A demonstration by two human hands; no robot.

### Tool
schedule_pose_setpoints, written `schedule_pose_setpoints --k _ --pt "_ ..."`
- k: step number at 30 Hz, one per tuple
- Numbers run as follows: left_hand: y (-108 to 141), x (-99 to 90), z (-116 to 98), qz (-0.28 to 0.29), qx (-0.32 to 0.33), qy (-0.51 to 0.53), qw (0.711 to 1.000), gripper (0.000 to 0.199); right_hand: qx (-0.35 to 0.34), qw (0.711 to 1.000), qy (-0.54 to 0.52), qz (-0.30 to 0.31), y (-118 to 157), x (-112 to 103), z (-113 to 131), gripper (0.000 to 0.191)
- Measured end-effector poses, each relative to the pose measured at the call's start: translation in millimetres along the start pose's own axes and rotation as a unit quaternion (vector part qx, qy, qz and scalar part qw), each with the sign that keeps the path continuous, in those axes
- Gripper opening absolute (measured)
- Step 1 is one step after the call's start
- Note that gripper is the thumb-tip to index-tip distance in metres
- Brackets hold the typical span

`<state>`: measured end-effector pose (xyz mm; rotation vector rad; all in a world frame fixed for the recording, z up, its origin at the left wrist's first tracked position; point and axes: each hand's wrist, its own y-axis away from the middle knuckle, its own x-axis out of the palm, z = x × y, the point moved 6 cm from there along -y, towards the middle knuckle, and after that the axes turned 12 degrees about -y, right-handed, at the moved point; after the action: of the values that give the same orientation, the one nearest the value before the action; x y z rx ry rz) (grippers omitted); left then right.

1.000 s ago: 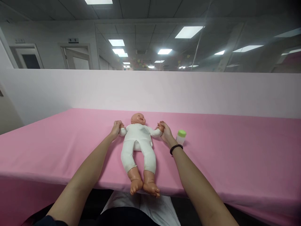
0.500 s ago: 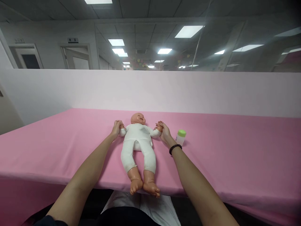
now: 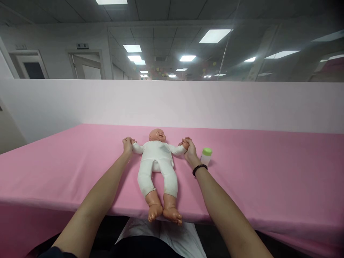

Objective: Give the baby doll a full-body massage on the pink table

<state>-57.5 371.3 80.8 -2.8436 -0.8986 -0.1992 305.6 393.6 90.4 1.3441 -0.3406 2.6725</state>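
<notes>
A baby doll [image 3: 158,154] with a white cloth body lies on its back, its feet toward me at the table's front edge. My left hand [image 3: 128,145] is closed around the doll's hand on the left side. On the other side my right hand [image 3: 190,150] grips the doll's other hand, whose small fingers show above mine. Both doll arms are stretched out sideways. Just right of my right wrist stands a clear bottle with a green lid [image 3: 206,156], apart from my fingers.
A pink cloth [image 3: 258,172] covers the wide table and hangs over its front edge. Behind it rises a low white wall [image 3: 172,104] with a glass pane above. My lap is below the front edge.
My left hand has moved left, drawing the doll's arm outward. My right hand has shifted slightly right with the other doll arm. The doll's body and the bottle stay in place.
</notes>
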Motion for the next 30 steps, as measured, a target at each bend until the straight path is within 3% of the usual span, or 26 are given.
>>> schedule_pose_setpoints --k 6,11,18,27,30 --pt "-18.1 -27.9 8.3 -0.063 -0.060 -0.005 0.996 0.014 -0.085 0.992 -0.028 -0.084 -9.9 -28.6 13.5 0.015" --pt "-22.3 -25.3 12.9 -0.043 -0.061 0.004 0.997 0.013 -0.069 0.991 -0.023 -0.115 -14.3 -46.0 11.3 0.025" --pt "-20.6 -16.4 10.2 -0.021 -0.035 -0.013 0.999 0.010 -0.046 0.989 -0.024 -0.135 -16.2 -40.6 3.5 0.023" --pt "-20.1 -20.5 16.3 -0.056 -0.064 -0.008 0.996 0.009 -0.015 0.983 -0.014 -0.183 -7.3 -38.4 3.8 0.022" --pt "-16.8 -18.7 11.0 -0.049 -0.044 -0.004 0.998 0.007 -0.009 0.983 -0.006 -0.182 -6.4 -34.8 4.1 0.021"
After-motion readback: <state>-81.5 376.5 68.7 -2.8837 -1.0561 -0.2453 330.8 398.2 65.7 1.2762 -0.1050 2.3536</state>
